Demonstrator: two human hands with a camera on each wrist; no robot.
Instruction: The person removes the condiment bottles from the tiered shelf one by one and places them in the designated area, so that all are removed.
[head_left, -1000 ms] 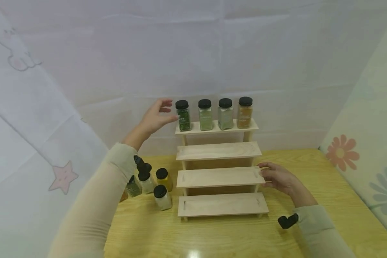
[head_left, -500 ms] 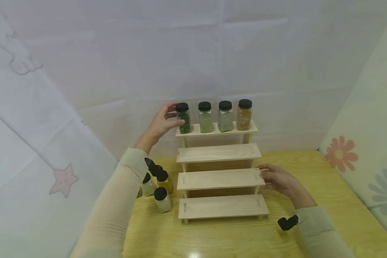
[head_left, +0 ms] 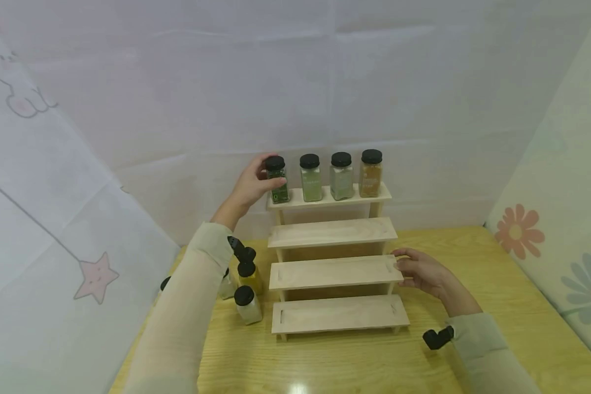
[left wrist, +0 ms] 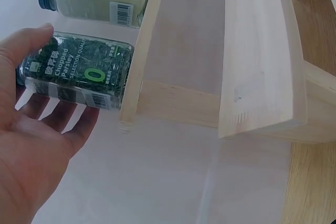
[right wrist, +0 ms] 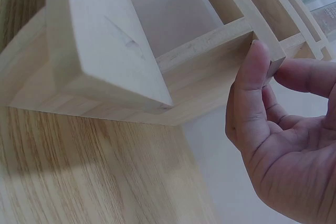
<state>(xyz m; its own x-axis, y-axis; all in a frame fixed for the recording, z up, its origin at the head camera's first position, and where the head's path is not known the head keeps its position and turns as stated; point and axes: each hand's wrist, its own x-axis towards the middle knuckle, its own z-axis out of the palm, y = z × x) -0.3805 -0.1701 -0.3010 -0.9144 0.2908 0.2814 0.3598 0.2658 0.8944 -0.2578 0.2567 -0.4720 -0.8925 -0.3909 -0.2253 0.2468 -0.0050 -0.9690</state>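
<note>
On the left end of the top step of a wooden tiered rack stands a black-capped jar of chopped parsley. My left hand holds this jar, thumb across its front and fingers round the far side. Seen from the left wrist, the parsley jar has its base against the step, and the left hand wraps it from the outer side. At the rack's right side, my right hand pinches the end of the third step down. The right wrist view shows the thumb and fingers of that hand on the step's corner.
Three more jars share the top step: light green, pale and orange-brown. Left of the rack on the table are a white jar, a yellow jar and others partly hidden by my left arm.
My left hand has moved right to the parsley jar, from beside it with fingers spread to round it. The right hand keeps its place on the rack.
</note>
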